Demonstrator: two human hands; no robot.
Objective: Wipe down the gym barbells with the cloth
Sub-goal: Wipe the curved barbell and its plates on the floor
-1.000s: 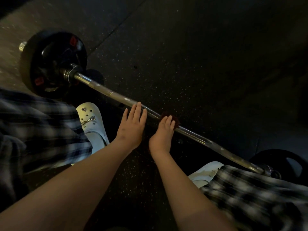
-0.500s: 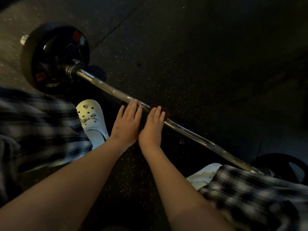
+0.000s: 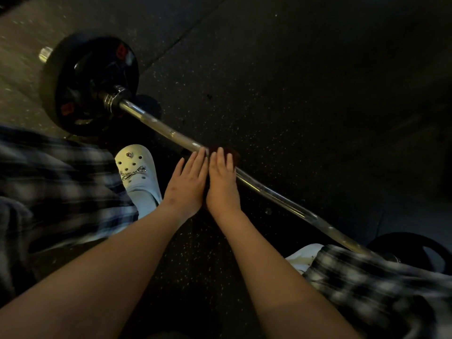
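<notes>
A chrome barbell bar (image 3: 271, 195) lies diagonally on the dark floor, from a black weight plate (image 3: 90, 81) at the upper left to a second plate (image 3: 413, 250) at the lower right. My left hand (image 3: 187, 184) rests flat with straight fingers, fingertips touching the bar. Right beside it, my right hand (image 3: 222, 182) presses a dark reddish cloth (image 3: 231, 155) onto the bar; only the cloth's far edge shows past my fingers. The two hands touch side by side.
My white clog (image 3: 137, 174) stands left of the hands, and the other white shoe (image 3: 303, 258) peeks out at the lower right. Plaid trouser legs (image 3: 56, 192) fill both lower sides. Speckled black rubber flooring (image 3: 293, 94) stretches beyond the bar.
My right hand slid the cloth up the bar toward the left plate until it met my left hand. The left hand stayed about where it was.
</notes>
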